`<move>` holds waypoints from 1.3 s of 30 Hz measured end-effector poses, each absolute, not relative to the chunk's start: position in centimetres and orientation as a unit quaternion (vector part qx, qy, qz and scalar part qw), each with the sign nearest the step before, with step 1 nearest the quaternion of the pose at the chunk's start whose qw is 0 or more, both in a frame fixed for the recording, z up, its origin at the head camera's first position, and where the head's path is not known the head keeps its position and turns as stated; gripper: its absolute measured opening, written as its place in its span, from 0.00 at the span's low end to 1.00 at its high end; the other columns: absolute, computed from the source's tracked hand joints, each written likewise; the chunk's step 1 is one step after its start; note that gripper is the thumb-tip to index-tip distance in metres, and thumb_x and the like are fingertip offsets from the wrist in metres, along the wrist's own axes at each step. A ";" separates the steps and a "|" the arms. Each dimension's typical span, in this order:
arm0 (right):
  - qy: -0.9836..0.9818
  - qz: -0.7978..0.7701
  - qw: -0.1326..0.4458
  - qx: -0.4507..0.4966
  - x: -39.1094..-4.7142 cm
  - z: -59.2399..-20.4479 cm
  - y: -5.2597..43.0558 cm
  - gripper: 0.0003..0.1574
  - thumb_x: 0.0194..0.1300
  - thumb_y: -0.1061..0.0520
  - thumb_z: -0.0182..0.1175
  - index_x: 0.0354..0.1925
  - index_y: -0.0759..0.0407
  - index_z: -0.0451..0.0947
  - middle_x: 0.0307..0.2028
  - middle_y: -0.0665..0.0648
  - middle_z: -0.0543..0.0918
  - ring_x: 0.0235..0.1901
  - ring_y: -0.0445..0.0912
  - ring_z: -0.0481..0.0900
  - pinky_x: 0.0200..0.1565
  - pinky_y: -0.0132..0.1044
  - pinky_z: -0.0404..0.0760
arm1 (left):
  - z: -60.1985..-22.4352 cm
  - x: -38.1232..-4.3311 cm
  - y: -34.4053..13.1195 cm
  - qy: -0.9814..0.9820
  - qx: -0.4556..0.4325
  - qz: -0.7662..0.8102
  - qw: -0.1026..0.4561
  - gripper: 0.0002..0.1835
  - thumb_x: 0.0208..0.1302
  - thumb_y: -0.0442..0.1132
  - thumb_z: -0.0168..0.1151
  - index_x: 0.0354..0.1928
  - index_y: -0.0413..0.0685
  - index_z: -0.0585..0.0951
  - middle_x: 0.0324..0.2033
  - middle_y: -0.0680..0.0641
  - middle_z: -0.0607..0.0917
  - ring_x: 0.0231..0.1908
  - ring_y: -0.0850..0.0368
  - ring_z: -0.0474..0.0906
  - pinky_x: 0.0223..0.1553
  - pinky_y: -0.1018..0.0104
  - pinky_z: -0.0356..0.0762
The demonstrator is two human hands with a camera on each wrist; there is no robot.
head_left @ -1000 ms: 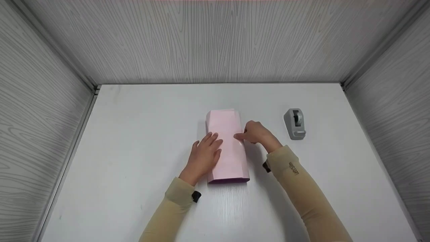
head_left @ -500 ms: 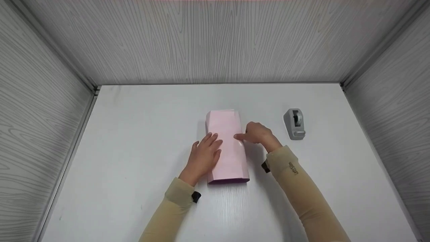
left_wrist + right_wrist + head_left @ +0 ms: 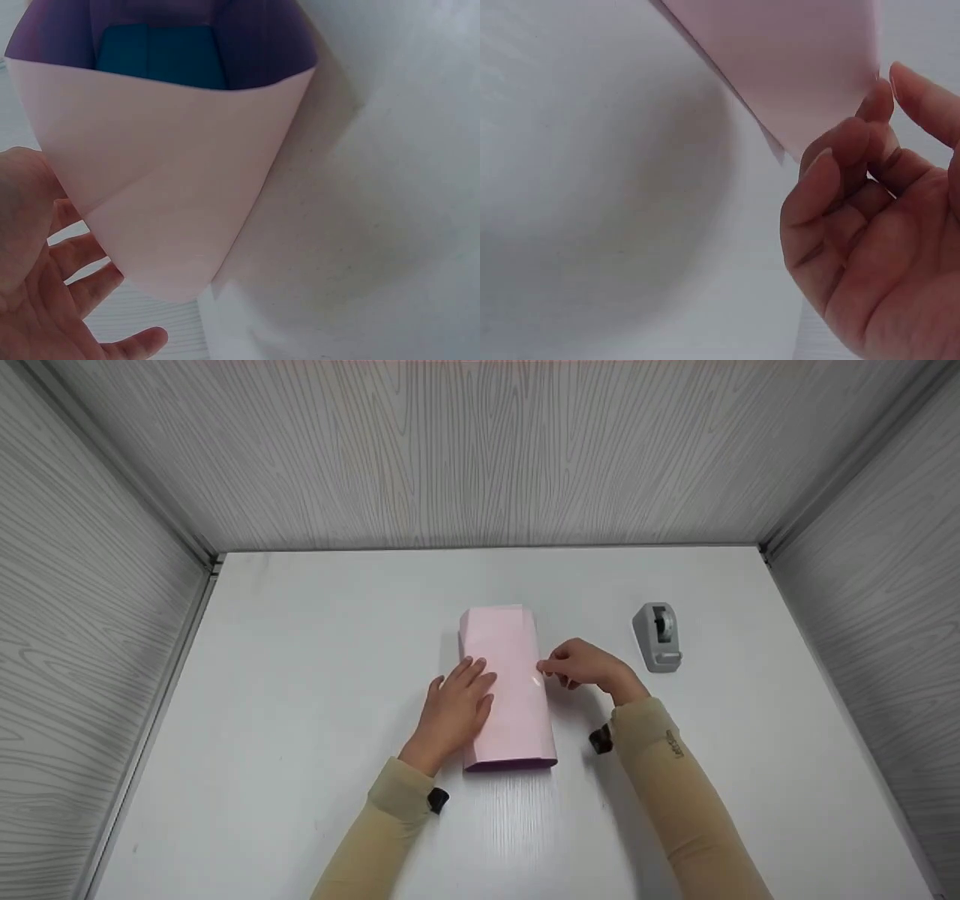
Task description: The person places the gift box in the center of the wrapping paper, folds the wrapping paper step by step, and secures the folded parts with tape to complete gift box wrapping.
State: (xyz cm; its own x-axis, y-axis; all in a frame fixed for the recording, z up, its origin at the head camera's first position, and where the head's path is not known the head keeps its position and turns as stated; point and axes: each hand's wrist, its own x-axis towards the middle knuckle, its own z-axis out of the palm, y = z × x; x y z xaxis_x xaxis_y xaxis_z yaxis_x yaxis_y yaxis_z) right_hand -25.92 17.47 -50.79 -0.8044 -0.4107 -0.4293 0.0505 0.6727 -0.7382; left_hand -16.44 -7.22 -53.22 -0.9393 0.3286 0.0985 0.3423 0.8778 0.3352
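Observation:
A pink paper wrap [image 3: 502,712] lies lengthwise on the white table, folded round a blue box [image 3: 172,56] that shows through its open end in the left wrist view. The paper's inner side is purple. My left hand [image 3: 454,709] rests on the wrap's left side, fingers spread and nearly straight. At the right edge, my right hand [image 3: 589,666] has its thumb and fingertips close to the paper, beside a small shiny patch. In the right wrist view its fingers are loosely bent, and the thumb stands a little apart from the index finger, with nothing between them.
A grey tape dispenser [image 3: 658,637] with a roll in it stands on the table [image 3: 315,660] to the right, beyond my right hand. Wood-grain panels [image 3: 480,457] enclose the table at the back and both sides.
My right hand has drawn back slightly to the right, its thumb moving from the top of the wrap to its edge. The left hand and the wrap stay in place.

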 end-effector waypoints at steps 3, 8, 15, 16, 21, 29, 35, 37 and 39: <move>0.850 -0.418 0.304 -0.102 -25.9 -51.2 18.1 0.23 0.69 0.49 0.60 0.36 0.72 0.78 0.23 0.55 0.76 0.26 0.46 0.73 0.36 0.40 0.79 | -53.2 -16.5 -7.2 -0.968 -0.176 -0.176 0.028 0.21 0.74 0.47 0.52 0.65 0.54 0.74 0.70 0.49 0.68 0.71 0.52 0.57 0.62 0.40 0.63; 0.833 -0.445 0.316 -0.088 -25.8 -51.8 18.5 0.20 0.69 0.52 0.60 0.40 0.72 0.79 0.27 0.55 0.77 0.29 0.46 0.74 0.35 0.38 0.79 | -53.2 -16.5 -7.2 -0.968 -0.176 -0.176 0.029 0.21 0.74 0.47 0.52 0.65 0.54 0.74 0.70 0.49 0.68 0.71 0.52 0.57 0.62 0.41 0.64; 0.830 -0.447 0.319 -0.095 -25.3 -52.3 18.1 0.17 0.73 0.52 0.55 0.45 0.68 0.76 0.31 0.58 0.77 0.32 0.48 0.75 0.36 0.40 0.78 | -53.2 -16.5 -7.1 -0.968 -0.170 -0.182 0.023 0.21 0.74 0.47 0.52 0.65 0.54 0.74 0.70 0.50 0.68 0.71 0.52 0.57 0.63 0.41 0.63; 0.829 -0.449 0.319 -0.095 -25.2 -52.3 18.1 0.17 0.73 0.52 0.54 0.45 0.67 0.76 0.32 0.60 0.77 0.33 0.49 0.75 0.37 0.41 0.78 | -53.2 -16.5 -7.1 -0.968 -0.170 -0.181 0.023 0.21 0.74 0.47 0.52 0.66 0.54 0.74 0.70 0.50 0.68 0.71 0.52 0.56 0.63 0.41 0.63; 0.831 -0.450 0.314 -0.092 -24.8 -52.4 17.7 0.13 0.75 0.52 0.52 0.43 0.61 0.75 0.34 0.62 0.78 0.33 0.50 0.76 0.37 0.41 0.78 | -53.3 -16.4 -7.2 -0.968 -0.177 -0.175 0.034 0.21 0.74 0.47 0.52 0.65 0.53 0.75 0.69 0.49 0.68 0.71 0.51 0.58 0.62 0.41 0.64; 0.848 -0.436 0.284 -0.098 -24.3 -52.5 17.2 0.13 0.73 0.53 0.47 0.39 0.60 0.73 0.30 0.58 0.77 0.30 0.50 0.76 0.32 0.40 0.76 | -53.5 -16.5 -7.3 -0.967 -0.178 -0.179 0.039 0.21 0.74 0.46 0.52 0.65 0.53 0.75 0.69 0.49 0.68 0.71 0.51 0.58 0.62 0.40 0.64; 0.837 -0.454 0.292 -0.096 -24.0 -52.9 17.4 0.13 0.76 0.52 0.46 0.42 0.59 0.72 0.32 0.59 0.77 0.31 0.49 0.76 0.32 0.40 0.76 | -53.5 -16.4 -7.3 -0.966 -0.175 -0.188 0.035 0.21 0.74 0.46 0.52 0.65 0.53 0.75 0.69 0.49 0.68 0.71 0.51 0.57 0.62 0.40 0.63; 0.828 -0.465 0.301 -0.086 -23.9 -53.1 17.6 0.12 0.77 0.51 0.47 0.44 0.58 0.72 0.34 0.59 0.77 0.31 0.50 0.76 0.33 0.40 0.76 | -53.5 -16.4 -7.3 -0.965 -0.177 -0.190 0.037 0.21 0.74 0.46 0.52 0.65 0.52 0.75 0.69 0.49 0.69 0.71 0.51 0.57 0.62 0.40 0.63; 0.820 -0.475 0.310 -0.076 -23.8 -53.3 17.7 0.12 0.77 0.51 0.47 0.46 0.58 0.71 0.34 0.59 0.77 0.32 0.50 0.76 0.33 0.40 0.76 | -53.4 -16.4 -7.3 -0.965 -0.177 -0.192 0.037 0.21 0.74 0.46 0.52 0.65 0.52 0.75 0.69 0.48 0.69 0.71 0.50 0.58 0.61 0.40 0.64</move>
